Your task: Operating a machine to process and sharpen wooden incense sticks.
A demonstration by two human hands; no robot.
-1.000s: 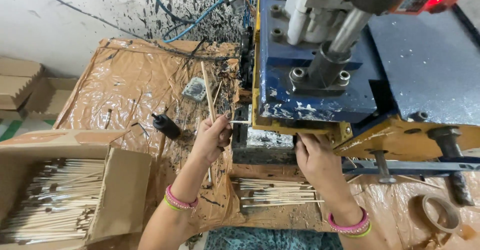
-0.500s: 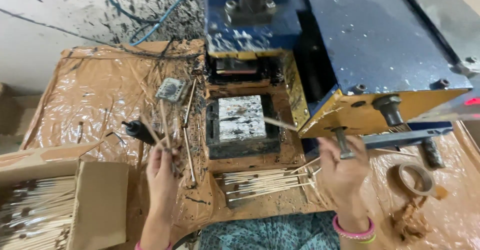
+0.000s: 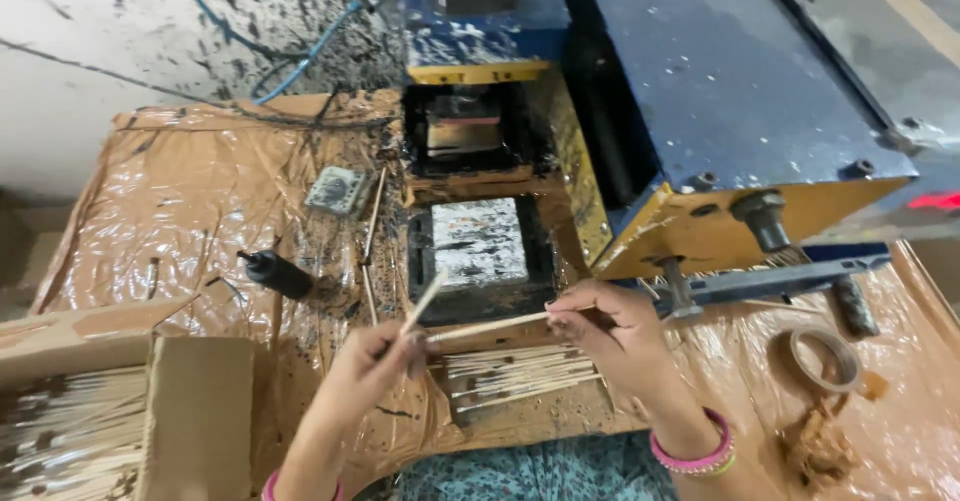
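Where the big blue and yellow metal press machine point(image 3: 640, 111) stands at the back, a surface wrapped in crinkled brown plastic sheet point(image 3: 200, 201) spreads out to its left and front. Front-left of the machine sits an open cardboard box point(image 3: 195, 416) filled with thin sticks. Directly in front of the machine's dark square mould opening point(image 3: 478, 246) lies a loose pile of thin pale wooden sticks point(image 3: 515, 376). Above that pile, the right hand point(image 3: 610, 326) has its grip closed on one thin wooden stick point(image 3: 490, 327) lying nearly level, while the left hand point(image 3: 375, 361) pinches another thin stick point(image 3: 425, 301) tilted up toward the machine. Left of the machine lies a small black bottle point(image 3: 278, 273), and to its front right a roll of brown tape point(image 3: 820, 356).
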